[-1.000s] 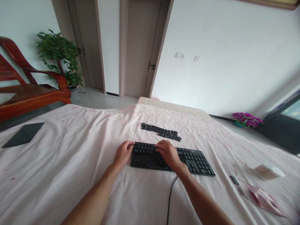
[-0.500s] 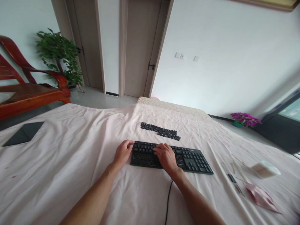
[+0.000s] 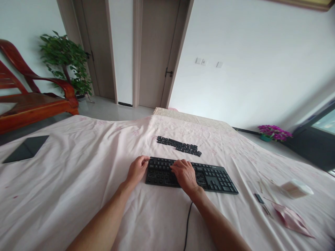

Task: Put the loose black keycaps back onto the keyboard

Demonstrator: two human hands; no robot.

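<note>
A black keyboard (image 3: 214, 176) lies on a pale pink sheet (image 3: 78, 181), its cable (image 3: 187, 223) running toward me. My left hand (image 3: 137, 170) grips the keyboard's left end, fingers curled over its top corner. Curled fingers of my right hand (image 3: 184, 174) rest on the keys left of the middle; whether they pinch a key is hidden. Beyond the keyboard, rows of loose black keycaps (image 3: 179, 145) lie on the sheet.
A dark flat pad (image 3: 26, 149) lies at the left. At the right are a small white box (image 3: 295, 188), a small black piece (image 3: 259, 198) and a pink wrapper (image 3: 290, 219). A wooden chair (image 3: 34, 101), a plant (image 3: 66, 61) and doors stand beyond.
My right hand has shifted slightly left along the keyboard. The view has drifted a little. My left hand stays on the keyboard's left end.
</note>
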